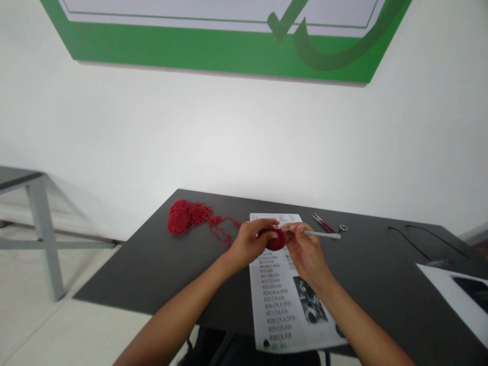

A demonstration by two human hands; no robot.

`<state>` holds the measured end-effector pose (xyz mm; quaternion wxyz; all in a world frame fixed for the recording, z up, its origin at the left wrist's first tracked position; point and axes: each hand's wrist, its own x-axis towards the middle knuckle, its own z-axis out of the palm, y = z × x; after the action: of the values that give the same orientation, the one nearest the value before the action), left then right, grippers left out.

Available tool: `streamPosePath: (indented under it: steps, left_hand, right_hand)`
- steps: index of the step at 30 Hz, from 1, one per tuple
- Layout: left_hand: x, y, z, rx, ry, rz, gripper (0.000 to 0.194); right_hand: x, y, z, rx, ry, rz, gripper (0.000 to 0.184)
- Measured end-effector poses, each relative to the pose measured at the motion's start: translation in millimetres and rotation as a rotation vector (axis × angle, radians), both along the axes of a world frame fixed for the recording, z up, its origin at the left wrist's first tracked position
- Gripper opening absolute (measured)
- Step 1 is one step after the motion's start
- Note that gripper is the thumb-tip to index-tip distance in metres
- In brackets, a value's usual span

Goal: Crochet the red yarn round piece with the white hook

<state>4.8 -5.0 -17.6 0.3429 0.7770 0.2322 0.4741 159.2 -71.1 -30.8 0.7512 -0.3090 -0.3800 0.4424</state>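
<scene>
Red crochet work, small and rounded, is held between a person's two hands above a printed sheet on a dark worktop. The left hand pinches the piece between thumb and fingers, hiding its left side. The right hand grips a crochet hook with a pale grey handle that juts out to the right; its tip is at the work, too small to make out clearly.

Beneath, the sheet carries rows of numbered pattern lines and a dark photograph. The hands cover part of its upper half, while the right forearm crosses its right side and cuts into the photograph's view.

To the left, a loose strand runs from near the left hand to a tangled heap of red yarn. Just beyond the hook's handle lie red-handled snips, with a small round metallic item beside them. Farther right rest eyeglasses, dark arms extended, near a white sheet bearing a dark flat object, cut off by the frame's edge.

Behind the worktop rises a white wall with a green-bordered sign. A second table with grey legs stands well apart at left.
</scene>
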Motion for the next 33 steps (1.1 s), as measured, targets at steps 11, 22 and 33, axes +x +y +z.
streamPosePath:
  steps: [11,22,33]
  left_hand:
    - [8.0,-16.0,-12.1,0.093,-0.08,0.008,0.04]
    - [24.0,-31.7,-11.5,-0.699,-0.482,-0.21,0.046]
    - [6.5,-17.0,4.7,-0.628,-0.421,-0.303,0.052]
  right_hand:
    - [5.6,-8.9,1.4,0.185,-0.765,-0.466,0.02]
    - [1.2,-16.9,-1.0,0.356,-1.054,-0.706,0.02]
    - [14.7,-15.2,4.2,0.106,-0.485,-0.109,0.017]
